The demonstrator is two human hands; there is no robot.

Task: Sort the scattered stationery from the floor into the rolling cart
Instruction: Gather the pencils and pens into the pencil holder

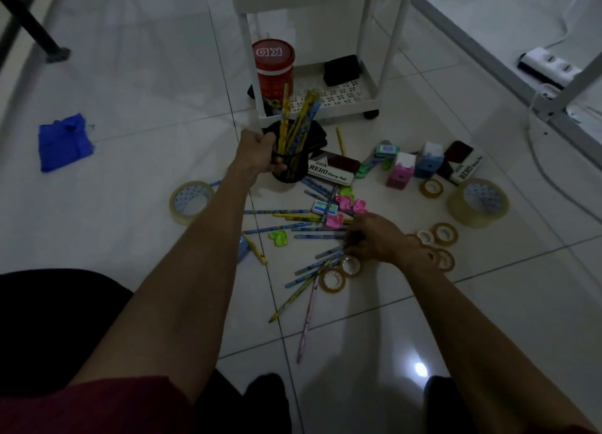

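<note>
— Pencils [277, 211] loose on floor [358, 319]: light, stiff, roll-prone. Left hand [257, 153] grips mesh cup [290, 173], some inside.
— Right hand [374, 238] curls round several. Best pinched mid-shaft, bundled, I judge.

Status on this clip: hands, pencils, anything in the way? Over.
Left hand grips black pencil cup, pencils standing inside. Right hand down among loose pencils on floor, grasp unclear. Tape rolls, stamp pads clutter around; cart just ahead.
</note>
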